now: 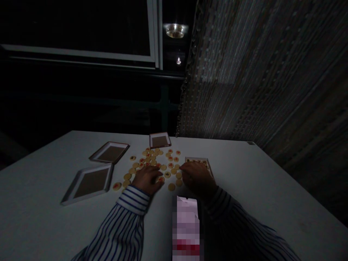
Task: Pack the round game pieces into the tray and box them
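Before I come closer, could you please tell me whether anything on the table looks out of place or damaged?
The round pieces look untidy: they lie strewn on the white table near the left hand and right hand, whereas others sit in a tray beside the right hand. No damage shows in this dim light.

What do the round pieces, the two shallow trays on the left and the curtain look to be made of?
Round pieces: wood or plastic, dim light leaves it open; yellowish-tan, smooth-looking, some with red or black markings.
Shallow trays: probably cardboard; thin straight walls, pale inside, flat brown base.
Curtain: apparently strings, perhaps beaded; fine hanging strands with small bright spots.
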### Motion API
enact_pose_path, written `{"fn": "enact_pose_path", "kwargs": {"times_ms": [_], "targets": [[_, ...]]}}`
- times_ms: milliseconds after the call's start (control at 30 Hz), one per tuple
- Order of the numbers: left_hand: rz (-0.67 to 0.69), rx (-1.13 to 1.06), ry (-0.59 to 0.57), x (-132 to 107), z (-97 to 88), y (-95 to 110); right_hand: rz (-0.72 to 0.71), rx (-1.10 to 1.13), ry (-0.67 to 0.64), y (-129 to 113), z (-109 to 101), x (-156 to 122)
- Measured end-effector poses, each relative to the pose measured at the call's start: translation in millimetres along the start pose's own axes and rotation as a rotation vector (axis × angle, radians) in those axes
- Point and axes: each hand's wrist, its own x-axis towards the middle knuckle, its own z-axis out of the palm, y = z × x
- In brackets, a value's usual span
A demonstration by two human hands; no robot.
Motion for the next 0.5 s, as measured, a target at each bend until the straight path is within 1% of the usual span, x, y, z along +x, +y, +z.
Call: {"fn": "enact_pose_path", "kwargs": {"times_ms": [100, 200, 333, 500], "targets": [[0.004, 0.035, -0.005, 0.0, 2.9, -1.6, -0.051, -0.037, -0.077, -6.1, 7.2, -3.8], [0.013, 0.065, -0.027, 0.3, 4.5, -2.0, -0.077, -0.065, -0.138, -9.5, 8.0, -7.2], [0.004, 0.115, -0.066, 0.3, 5.0, -0.9, -0.084, -0.064, -0.127, -13.0, 5.9, -9.8], [0.002, 0.114, -0.046, -0.1, 7.2, -2.4, -0.114, -0.018, -0.086, -13.5, 7.3, -12.3]]}}
